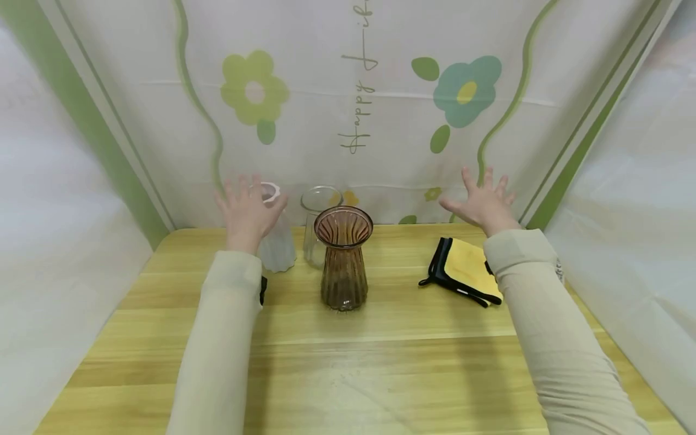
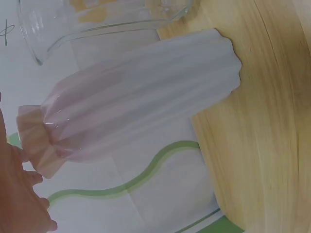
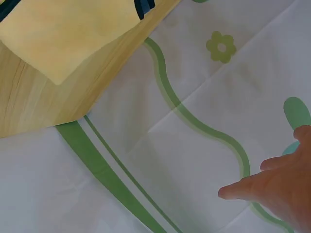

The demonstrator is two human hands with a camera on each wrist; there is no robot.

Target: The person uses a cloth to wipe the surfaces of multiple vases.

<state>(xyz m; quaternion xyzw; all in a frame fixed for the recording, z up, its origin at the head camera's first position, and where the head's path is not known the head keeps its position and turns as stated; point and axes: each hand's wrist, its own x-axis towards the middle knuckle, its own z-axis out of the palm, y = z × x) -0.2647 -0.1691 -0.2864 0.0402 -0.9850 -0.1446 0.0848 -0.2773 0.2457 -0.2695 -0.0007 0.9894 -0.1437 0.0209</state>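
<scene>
Flowered sheeting (image 1: 315,78) backs the wooden table (image 1: 326,374); from the head view, left hand (image 1: 247,211) and right hand (image 1: 484,205) spread their fingers, gripping nothing. Left wrist: white vase (image 2: 146,92) stands beside clear glass (image 2: 112,29); a careless sideways knock could topple it. Right wrist: yellow cloth (image 3: 68,34) lies apart from the fingers.

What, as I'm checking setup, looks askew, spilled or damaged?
Faint marks, perhaps scratches, on the wooden tabletop in front of the brown ribbed glass vase oddly cross the grain. Nothing looks spilled; the white fluted vase stands upright.
</scene>
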